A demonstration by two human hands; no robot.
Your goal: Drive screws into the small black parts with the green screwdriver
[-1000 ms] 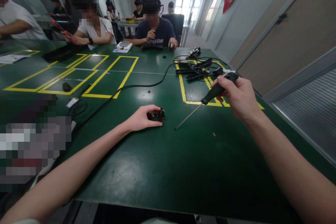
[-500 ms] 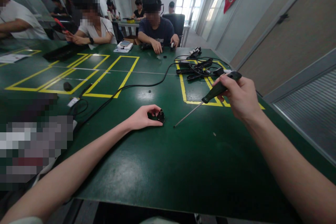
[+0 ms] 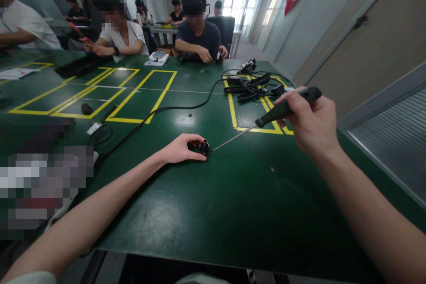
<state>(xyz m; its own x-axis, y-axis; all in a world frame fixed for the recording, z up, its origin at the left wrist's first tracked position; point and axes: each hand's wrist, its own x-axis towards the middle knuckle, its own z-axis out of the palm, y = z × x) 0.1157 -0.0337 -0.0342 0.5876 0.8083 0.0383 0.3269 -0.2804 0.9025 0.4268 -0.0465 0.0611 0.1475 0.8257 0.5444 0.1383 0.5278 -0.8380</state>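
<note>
My left hand (image 3: 181,148) rests on the green table, thumb and fingers closed around a small black part (image 3: 204,148) with a short upright stem. What kind of part it is I cannot make out. My right hand (image 3: 311,120) is raised above the table, wrapped round the dark green handle of a screwdriver (image 3: 274,113). Its thin metal shaft slants down to the left, and the tip lies just right of the black part, with a small gap showing between them.
Beyond my right hand lies a heap of black parts and cables (image 3: 251,86) inside yellow tape (image 3: 234,115). A black cable (image 3: 159,110) crosses the table (image 3: 206,213). A co-worker (image 3: 199,35) sits opposite, hands on dark items. A small dark block (image 3: 87,108) lies at the left.
My right hand has moved slightly right and up. The screwdriver lies flatter, and its tip has shifted left and up, closer to the black part. My left hand stays in place.
</note>
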